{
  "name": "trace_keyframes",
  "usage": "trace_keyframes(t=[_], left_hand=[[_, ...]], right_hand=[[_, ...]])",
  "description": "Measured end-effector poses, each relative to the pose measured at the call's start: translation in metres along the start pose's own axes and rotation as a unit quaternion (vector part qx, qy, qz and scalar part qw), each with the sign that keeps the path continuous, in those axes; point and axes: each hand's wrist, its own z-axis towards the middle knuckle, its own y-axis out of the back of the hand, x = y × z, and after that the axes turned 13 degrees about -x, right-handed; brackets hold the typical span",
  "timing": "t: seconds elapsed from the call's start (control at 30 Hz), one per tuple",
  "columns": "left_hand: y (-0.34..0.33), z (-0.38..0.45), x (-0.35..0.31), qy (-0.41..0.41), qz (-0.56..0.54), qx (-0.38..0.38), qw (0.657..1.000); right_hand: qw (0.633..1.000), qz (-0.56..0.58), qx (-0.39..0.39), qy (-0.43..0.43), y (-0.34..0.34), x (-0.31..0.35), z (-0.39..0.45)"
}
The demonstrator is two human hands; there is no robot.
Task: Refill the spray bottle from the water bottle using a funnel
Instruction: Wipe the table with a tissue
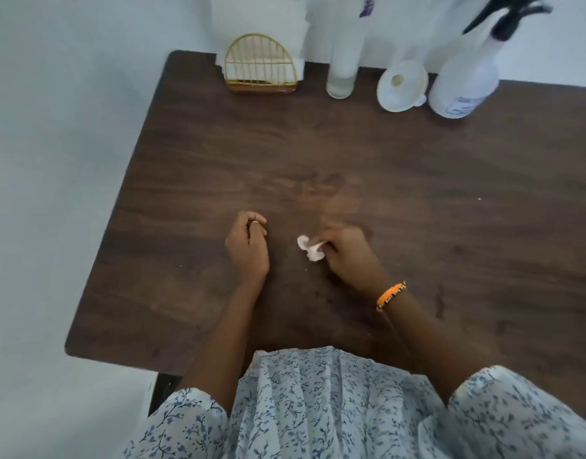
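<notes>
The spray bottle (463,84) stands upright at the far right of the tabletop (417,193), long axis vertical, its black trigger head pointing left; the body is white, translucent, labelled low. Just left of it lies a white funnel (402,86), wide mouth facing the camera. Further left the clear water bottle (342,61) stands upright beside a gold napkin holder (261,66). The right hand (347,251) pinches a crumpled tissue (311,248) against the wood; the left hand (248,246) rests curled, holding nothing.
</notes>
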Motion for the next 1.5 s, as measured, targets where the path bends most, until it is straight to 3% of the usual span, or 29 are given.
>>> trace_keyframes(t=[0.1,0.2,0.3,0.37,0.5,0.63,0.77,0.83,0.9,0.97,1.03,1.1,1.2,1.27,1.33,1.5], left_hand=[[-0.027,-0.025,-0.020,-0.059,0.034,0.071,0.995],[-0.056,-0.062,-0.036,-0.155,0.054,0.198,0.966],[-0.078,-0.094,-0.046,-0.278,0.130,0.329,0.893],[-0.090,-0.105,-0.052,-0.338,0.192,0.377,0.841],[-0.111,-0.106,-0.056,-0.371,0.300,0.411,0.777],[-0.117,-0.104,-0.059,-0.386,0.359,0.414,0.742],[-0.119,-0.107,-0.060,-0.378,0.363,0.416,0.744],[-0.118,-0.106,-0.060,-0.375,0.353,0.415,0.750],[-0.118,-0.105,-0.059,-0.378,0.345,0.413,0.753],[-0.118,-0.105,-0.058,-0.378,0.338,0.412,0.757],[-0.119,-0.105,-0.057,-0.378,0.334,0.410,0.760],[-0.119,-0.104,-0.056,-0.382,0.335,0.408,0.759],[-0.118,-0.102,-0.054,-0.380,0.326,0.406,0.764],[-0.118,-0.101,-0.053,-0.380,0.318,0.408,0.767],[-0.118,-0.101,-0.052,-0.383,0.313,0.405,0.769],[-0.116,-0.100,-0.051,-0.384,0.298,0.405,0.774]], right_hand=[[0.955,0.097,-0.197,-0.200,0.030,-0.013,-0.011],[0.916,0.102,-0.272,-0.277,0.067,-0.041,-0.026],[0.876,0.037,-0.350,-0.329,0.108,-0.073,-0.041],[0.847,-0.007,-0.392,-0.358,0.130,-0.092,-0.047],[0.846,-0.083,-0.403,-0.338,0.146,-0.123,-0.044],[0.889,-0.147,-0.329,-0.283,0.122,-0.120,-0.039],[0.937,-0.167,-0.269,-0.146,0.089,-0.095,-0.073],[0.943,-0.170,-0.262,-0.115,0.094,-0.095,-0.093],[0.925,-0.169,-0.298,-0.164,0.111,-0.110,-0.095],[0.879,-0.192,-0.358,-0.249,0.126,-0.126,-0.081],[0.850,-0.200,-0.400,-0.277,0.127,-0.127,-0.061],[0.867,-0.208,-0.388,-0.233,0.111,-0.115,-0.049],[0.923,-0.227,-0.281,-0.129,0.079,-0.089,-0.066],[0.941,-0.221,-0.236,-0.100,0.079,-0.087,-0.088],[0.935,-0.213,-0.252,-0.132,0.099,-0.099,-0.096],[0.850,-0.189,-0.383,-0.308,0.133,-0.129,-0.059]])
